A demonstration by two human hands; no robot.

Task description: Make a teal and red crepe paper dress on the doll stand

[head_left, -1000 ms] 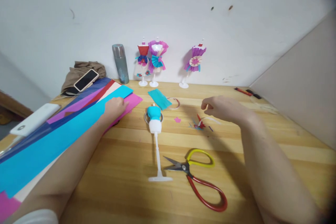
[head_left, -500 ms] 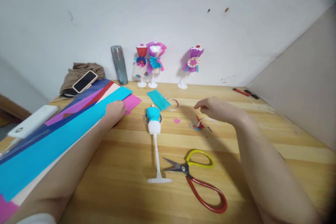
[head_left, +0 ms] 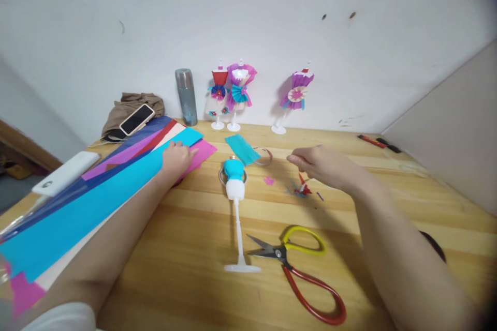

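Note:
My left hand (head_left: pixel 177 161) lies palm down, fingers apart, on a stack of coloured crepe paper, touching a blue sheet (head_left: pixel 128 186) and a pink sheet (head_left: pixel 204 155). My right hand (head_left: pixel 316 161) is closed in a pinch above small red and blue scraps (head_left: pixel 303 189); anything between the fingertips is too small to make out. Between the hands lies a small white mannequin stand (head_left: pixel 235 190) with a blue bodice (head_left: pixel 233 169). Scissors (head_left: pixel 280 253) with yellow and red handles lie partly open beside its base. A pink paper flower (head_left: pixel 268 181) sits nearby.
Three dressed mannequins (head_left: pixel 238 94) and a steel flask (head_left: pixel 187 98) stand along the wall. A teal paper piece (head_left: pixel 243 150) lies near a ring of ribbon (head_left: pixel 264 156). A phone (head_left: pixel 136 119), brown cloth (head_left: pixel 132 101) and white power bank (head_left: pixel 66 173) are at left.
The view has shifted, so everything appears slightly farther right. My left hand's fingers have spread on the paper. My right hand's fingers have come together over the scraps.

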